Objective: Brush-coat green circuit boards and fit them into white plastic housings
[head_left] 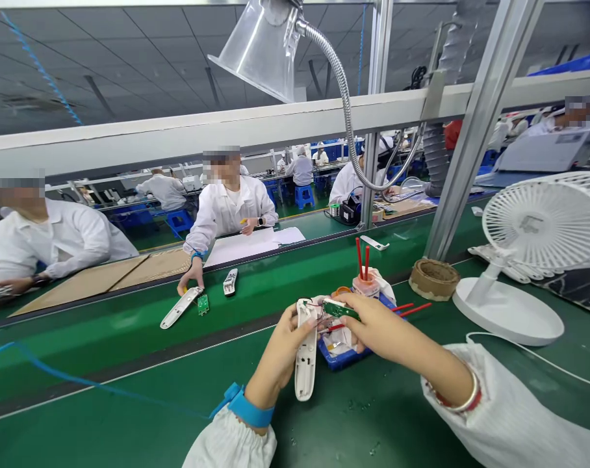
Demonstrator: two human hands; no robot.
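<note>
Your left hand (284, 339) grips the white casing (305, 370) just left of the blue tray (344, 361); your right hand (371, 317) pinches the green board (340, 309) above it, presumably close because thin wires (321, 320) link them.

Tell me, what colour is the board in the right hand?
Green: the board in the right hand shows best in the head view, the only one.
</note>
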